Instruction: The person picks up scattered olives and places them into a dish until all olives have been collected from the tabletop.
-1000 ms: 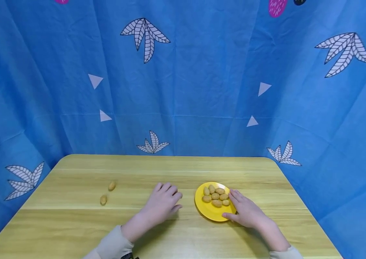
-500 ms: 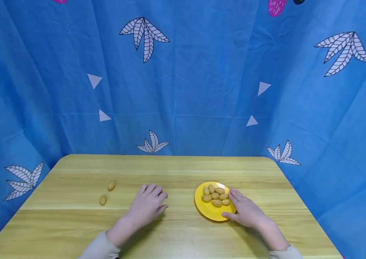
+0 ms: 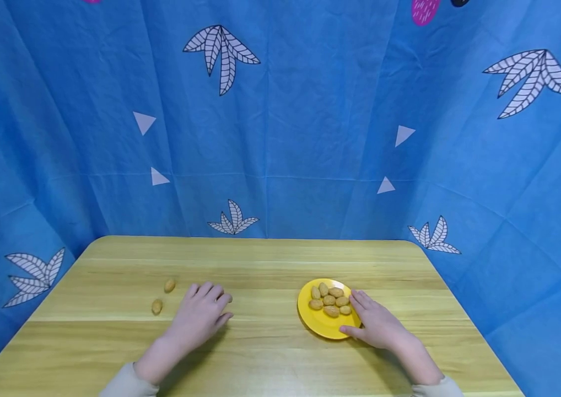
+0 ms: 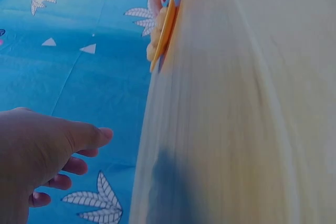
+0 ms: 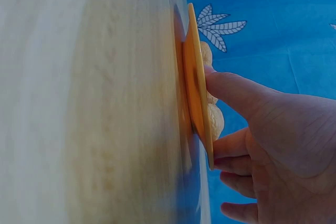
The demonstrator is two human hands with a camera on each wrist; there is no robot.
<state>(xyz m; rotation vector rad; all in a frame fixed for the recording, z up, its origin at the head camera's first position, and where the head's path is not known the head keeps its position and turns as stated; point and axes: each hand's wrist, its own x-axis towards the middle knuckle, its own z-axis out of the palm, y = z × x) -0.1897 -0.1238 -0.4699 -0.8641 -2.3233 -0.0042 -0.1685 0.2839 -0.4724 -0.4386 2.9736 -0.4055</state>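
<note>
A round yellow plate (image 3: 322, 325) lies on the table right of the middle, bearing several tan, oval, rough-skinned nut-like pieces (image 3: 332, 311). My right hand (image 3: 379, 326) rests at the plate's right rim, its fingers spread and fairly straight. In the right wrist view, thumb and fingertips touch the edge of the plate (image 5: 195, 93). Over the table's left half hovers my left hand (image 3: 196, 320), fingers loosely bent; the left wrist view shows nothing held by this hand (image 4: 58, 153). To its left lie two more nut-like pieces, the farther one (image 3: 170, 285) and the nearer one (image 3: 157, 306).
The wooden table (image 3: 270, 364) has rounded far corners. Behind it and along both sides hangs a blue patterned curtain (image 3: 300, 121).
My left hand has moved left, away from the plate and closer to the two loose pieces. The right hand and the plate have stayed in place.
</note>
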